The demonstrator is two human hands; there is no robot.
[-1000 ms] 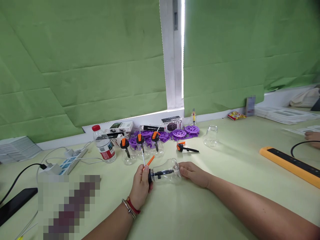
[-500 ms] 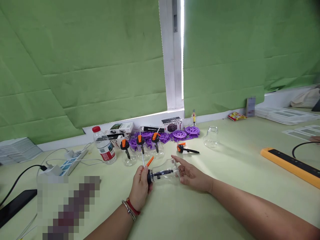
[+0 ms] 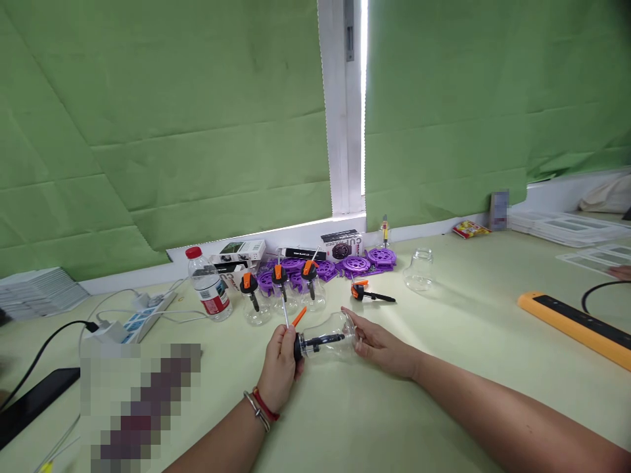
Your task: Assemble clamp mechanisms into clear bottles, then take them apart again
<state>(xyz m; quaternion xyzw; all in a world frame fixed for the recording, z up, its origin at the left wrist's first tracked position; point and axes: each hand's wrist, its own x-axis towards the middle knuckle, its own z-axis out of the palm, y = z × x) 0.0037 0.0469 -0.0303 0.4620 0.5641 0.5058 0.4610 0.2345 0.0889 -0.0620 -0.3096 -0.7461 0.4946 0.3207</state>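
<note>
1. Left hand [image 3: 279, 361]: clamped on the black cap [image 3: 298, 347], likely the firmest hold.
2. Clear jar [image 3: 329, 334]: sideways between both hands, well in from the table's [image 3: 340, 420] far edge; probably light, stiff, slippery.
3. Right hand [image 3: 382, 347]: curved about its base; whether gripping, I cannot tell.

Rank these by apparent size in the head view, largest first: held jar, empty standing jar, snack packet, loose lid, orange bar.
1. Orange bar, though the frame edge cuts it off
2. Held jar
3. Empty standing jar
4. Snack packet and loose lid: too alike to rank
</note>
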